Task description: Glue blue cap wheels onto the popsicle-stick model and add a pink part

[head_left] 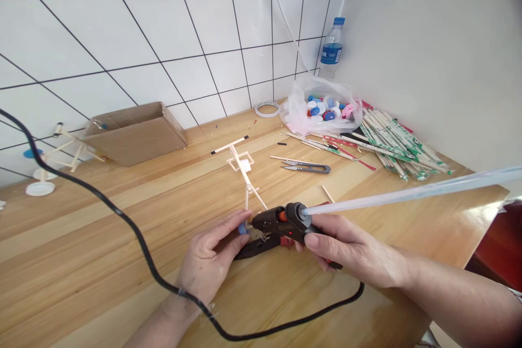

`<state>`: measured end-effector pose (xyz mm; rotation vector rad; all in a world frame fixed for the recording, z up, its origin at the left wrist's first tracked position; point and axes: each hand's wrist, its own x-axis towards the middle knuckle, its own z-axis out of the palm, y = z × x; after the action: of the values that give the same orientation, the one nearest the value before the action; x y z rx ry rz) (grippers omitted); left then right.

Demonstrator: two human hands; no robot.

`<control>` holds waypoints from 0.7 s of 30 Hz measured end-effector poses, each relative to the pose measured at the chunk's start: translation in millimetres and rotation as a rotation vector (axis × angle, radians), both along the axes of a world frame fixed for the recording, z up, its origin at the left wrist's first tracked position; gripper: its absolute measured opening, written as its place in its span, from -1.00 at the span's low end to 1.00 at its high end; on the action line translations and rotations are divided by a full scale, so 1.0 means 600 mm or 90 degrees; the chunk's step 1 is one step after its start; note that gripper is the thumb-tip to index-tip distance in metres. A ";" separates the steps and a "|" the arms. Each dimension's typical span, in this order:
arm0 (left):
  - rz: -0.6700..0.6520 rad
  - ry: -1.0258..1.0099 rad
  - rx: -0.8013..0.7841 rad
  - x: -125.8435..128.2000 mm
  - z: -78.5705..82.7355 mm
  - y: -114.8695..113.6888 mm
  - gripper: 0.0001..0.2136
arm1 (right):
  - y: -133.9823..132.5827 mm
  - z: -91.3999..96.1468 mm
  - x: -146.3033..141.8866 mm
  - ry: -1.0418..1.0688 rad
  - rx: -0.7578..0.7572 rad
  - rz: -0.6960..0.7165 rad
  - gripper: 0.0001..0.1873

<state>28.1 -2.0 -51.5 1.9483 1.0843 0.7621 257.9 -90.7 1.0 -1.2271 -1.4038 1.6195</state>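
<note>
My right hand (350, 247) is wrapped round a black hot glue gun (299, 223), whose long clear glue stick (411, 193) sticks out to the right. The gun's nozzle points left, close to a small blue bottle cap (243, 228). My left hand (210, 253) pinches that cap between thumb and fingers. Just beyond the cap stands a little frame of wooden sticks (241, 167) with black-tipped ends and a white piece inside; whether the cap is joined to it I cannot tell. Under the gun lies a dark tool (259, 247), partly hidden.
A black cord (134, 234) loops across the front. Further back are a cardboard box (138, 133), another stick model (67, 155), tape (267, 109), thread snips (308, 166), a bag of caps (304, 106), wrapped chopsticks (397, 141) and a water bottle (332, 51).
</note>
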 end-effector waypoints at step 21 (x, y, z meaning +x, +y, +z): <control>-0.004 0.003 -0.021 -0.004 -0.004 -0.003 -0.72 | 0.001 0.006 -0.003 -0.056 0.050 0.041 -0.72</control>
<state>25.6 -3.7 -53.9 1.9262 1.0863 0.7323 255.8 -90.1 4.6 -1.2327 -1.5621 1.5543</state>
